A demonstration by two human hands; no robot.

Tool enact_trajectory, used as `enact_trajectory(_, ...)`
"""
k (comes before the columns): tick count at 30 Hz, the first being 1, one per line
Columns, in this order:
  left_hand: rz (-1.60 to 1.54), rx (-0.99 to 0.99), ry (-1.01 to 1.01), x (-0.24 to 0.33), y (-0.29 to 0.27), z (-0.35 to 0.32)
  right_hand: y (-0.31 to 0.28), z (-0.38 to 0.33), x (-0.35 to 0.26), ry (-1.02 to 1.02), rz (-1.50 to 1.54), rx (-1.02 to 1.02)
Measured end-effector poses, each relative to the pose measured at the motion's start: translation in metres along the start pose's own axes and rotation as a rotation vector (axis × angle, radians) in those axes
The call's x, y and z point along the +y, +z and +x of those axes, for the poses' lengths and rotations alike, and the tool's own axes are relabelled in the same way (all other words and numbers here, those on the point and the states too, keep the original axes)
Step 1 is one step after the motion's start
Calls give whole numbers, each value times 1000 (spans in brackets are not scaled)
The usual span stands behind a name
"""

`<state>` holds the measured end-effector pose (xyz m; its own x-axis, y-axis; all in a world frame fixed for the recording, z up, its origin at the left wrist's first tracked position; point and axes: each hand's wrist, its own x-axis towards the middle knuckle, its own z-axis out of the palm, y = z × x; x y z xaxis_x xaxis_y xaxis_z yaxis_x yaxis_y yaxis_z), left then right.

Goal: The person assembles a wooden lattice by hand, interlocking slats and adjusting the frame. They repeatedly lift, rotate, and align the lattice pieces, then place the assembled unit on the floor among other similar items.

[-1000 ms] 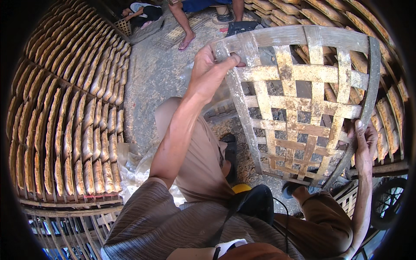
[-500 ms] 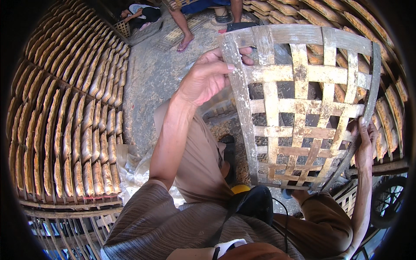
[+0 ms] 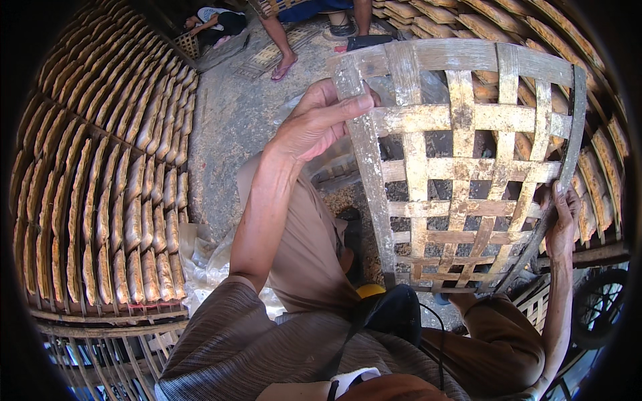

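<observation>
A woven bamboo tray (image 3: 461, 127), an open lattice of flat strips in a worn wooden frame, is held up in front of me to the right. My left hand (image 3: 319, 120) grips its left side bar near the top corner, thumb lying across the front and fingers behind. On the opposite side, my right hand (image 3: 564, 208) is closed round the right edge of the frame, lower down. Pale stains mark the strips. Floor and stacked slabs show through the gaps.
Racks of tan, pale-edged slabs (image 3: 120, 220) fill the left side, and more slabs (image 3: 598, 180) stand behind the tray at right. Clear plastic sheeting (image 3: 207, 257) lies beside my left leg. Ahead are a person's sandalled foot (image 3: 284, 67) and another person farther back. A wheel (image 3: 600, 309) stands at lower right.
My left thumb has closed down flat onto the side bar, where the fingers were looser before. The tray's upper left corner has shifted slightly left. My right hand stays in place.
</observation>
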<state>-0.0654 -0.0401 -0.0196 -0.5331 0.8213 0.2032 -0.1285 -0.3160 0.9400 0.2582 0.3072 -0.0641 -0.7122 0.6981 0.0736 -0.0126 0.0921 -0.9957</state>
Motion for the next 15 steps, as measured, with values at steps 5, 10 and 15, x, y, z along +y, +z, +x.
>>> enact_trajectory(5, 107, 34, -2, 6, 21, 4, -12, 2, 8, -60, -40, -1)
enact_trajectory(10, -206, 25, 127, -5, 14, 1, -3, -2, 2, -55, 59, -36)
enact_trajectory(15, 3, 23, 126, -6, 9, 0, -14, 3, 14, -84, 92, -64)
